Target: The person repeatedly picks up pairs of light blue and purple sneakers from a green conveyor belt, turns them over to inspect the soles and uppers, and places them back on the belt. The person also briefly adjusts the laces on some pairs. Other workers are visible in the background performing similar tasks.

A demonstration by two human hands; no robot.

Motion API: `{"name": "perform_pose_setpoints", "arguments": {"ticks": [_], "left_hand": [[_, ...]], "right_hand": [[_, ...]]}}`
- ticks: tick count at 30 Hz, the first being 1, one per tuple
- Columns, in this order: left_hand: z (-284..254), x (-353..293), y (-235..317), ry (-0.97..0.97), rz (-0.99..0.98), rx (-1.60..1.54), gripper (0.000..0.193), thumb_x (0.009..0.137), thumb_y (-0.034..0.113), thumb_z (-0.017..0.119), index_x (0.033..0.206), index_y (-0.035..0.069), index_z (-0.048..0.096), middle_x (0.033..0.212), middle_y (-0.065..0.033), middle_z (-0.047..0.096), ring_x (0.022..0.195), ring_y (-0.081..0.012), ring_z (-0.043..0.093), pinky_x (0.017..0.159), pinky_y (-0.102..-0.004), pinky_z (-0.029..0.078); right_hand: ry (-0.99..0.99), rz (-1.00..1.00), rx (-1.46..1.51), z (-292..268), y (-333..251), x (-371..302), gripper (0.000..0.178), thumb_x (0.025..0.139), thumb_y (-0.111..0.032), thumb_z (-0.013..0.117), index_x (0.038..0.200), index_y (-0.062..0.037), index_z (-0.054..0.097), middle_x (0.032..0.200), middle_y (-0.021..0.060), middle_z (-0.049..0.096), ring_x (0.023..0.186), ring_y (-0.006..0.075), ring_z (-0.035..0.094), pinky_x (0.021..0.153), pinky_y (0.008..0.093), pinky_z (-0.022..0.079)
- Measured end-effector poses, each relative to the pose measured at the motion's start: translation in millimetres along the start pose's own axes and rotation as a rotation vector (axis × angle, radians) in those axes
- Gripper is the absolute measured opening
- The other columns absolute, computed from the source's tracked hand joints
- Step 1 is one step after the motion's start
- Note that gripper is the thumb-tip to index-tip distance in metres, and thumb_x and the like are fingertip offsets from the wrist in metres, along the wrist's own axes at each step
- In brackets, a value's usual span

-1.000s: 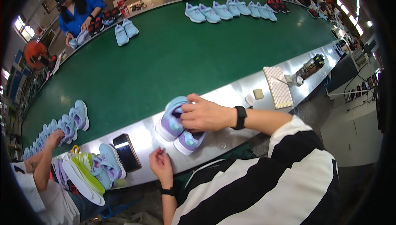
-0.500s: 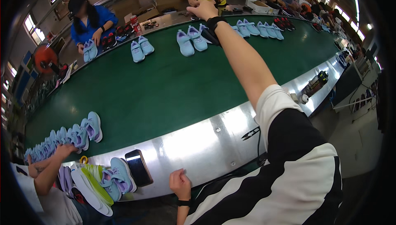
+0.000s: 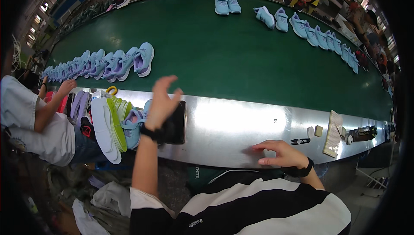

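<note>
My left hand (image 3: 163, 103) is open and holds nothing. Its fingers are spread above the dark phone (image 3: 176, 125), beside a light blue shoe (image 3: 131, 127) that the hand and wrist partly cover. My right hand (image 3: 280, 154) hovers over the metal ledge (image 3: 224, 127), fingers stretched out and thumb apart, also with nothing in it. Small black thread snips (image 3: 300, 141) lie just beyond it. On the green belt (image 3: 194, 49), the nearest end of a long row of light blue shoes (image 3: 143, 59) lies beyond my left hand.
White and lime insoles (image 3: 103, 125) are stacked left of the phone. A co-worker's hand (image 3: 67, 87) is near the shoe row. Across the belt stand a shoe pair (image 3: 227, 4) and a line of shoes (image 3: 317, 34). A beige perforated block (image 3: 333, 133) and a bottle (image 3: 362, 134) lie right.
My right arm has drawn back from across the belt to the near ledge. My left hand has opened and moved left, over the phone. The view has turned.
</note>
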State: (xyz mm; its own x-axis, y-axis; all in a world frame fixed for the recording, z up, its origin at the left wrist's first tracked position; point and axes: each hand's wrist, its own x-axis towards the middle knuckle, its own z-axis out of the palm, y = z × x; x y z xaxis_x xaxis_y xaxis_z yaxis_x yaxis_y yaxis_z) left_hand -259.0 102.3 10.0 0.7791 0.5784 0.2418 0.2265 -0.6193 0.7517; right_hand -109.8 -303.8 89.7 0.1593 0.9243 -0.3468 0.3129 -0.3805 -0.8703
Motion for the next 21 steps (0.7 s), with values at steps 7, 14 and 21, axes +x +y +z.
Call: {"name": "perform_pose_setpoints", "arguments": {"ticks": [7, 14, 21], "left_hand": [[-83.0, 141.6, -139.2, 0.290, -0.630, 0.838, 0.083, 0.075, 0.058, 0.076, 0.137, 0.009, 0.052, 0.125, -0.0235, 0.061, 0.117, -0.0435, 0.058, 0.096, -0.0553, 0.048], [-118.4, 169.7, -213.9, -0.143, -0.625, 1.089, 0.091, 0.073, 0.069, 0.070, 0.124, -0.007, 0.062, 0.129, -0.0280, 0.060, 0.122, -0.0431, 0.057, 0.102, -0.0481, 0.045], [-81.1, 200.2, -177.4, -0.231, -0.284, 0.775, 0.050, 0.089, 0.043, 0.059, 0.097, -0.005, 0.069, 0.096, -0.0305, 0.068, 0.093, -0.0494, 0.063, 0.082, -0.0526, 0.045]], "right_hand": [[0.738, 0.324, -0.644, -3.4, 80.3, -53.8, 0.054, 0.078, -0.019, 0.077, 0.128, -0.0088, 0.061, 0.131, 0.0158, 0.056, 0.120, 0.0349, 0.053, 0.103, 0.0453, 0.039], [0.954, 0.224, -0.849, -26.2, 136.0, -103.9, 0.032, 0.077, -0.028, 0.078, 0.103, -0.0122, 0.068, 0.121, 0.0083, 0.060, 0.115, 0.0286, 0.054, 0.096, 0.0444, 0.037], [1.212, 0.405, -0.865, -52.5, 155.4, -110.9, 0.035, 0.082, -0.029, 0.075, 0.112, -0.0125, 0.066, 0.121, 0.0065, 0.059, 0.116, 0.0267, 0.052, 0.097, 0.0416, 0.035]]}}
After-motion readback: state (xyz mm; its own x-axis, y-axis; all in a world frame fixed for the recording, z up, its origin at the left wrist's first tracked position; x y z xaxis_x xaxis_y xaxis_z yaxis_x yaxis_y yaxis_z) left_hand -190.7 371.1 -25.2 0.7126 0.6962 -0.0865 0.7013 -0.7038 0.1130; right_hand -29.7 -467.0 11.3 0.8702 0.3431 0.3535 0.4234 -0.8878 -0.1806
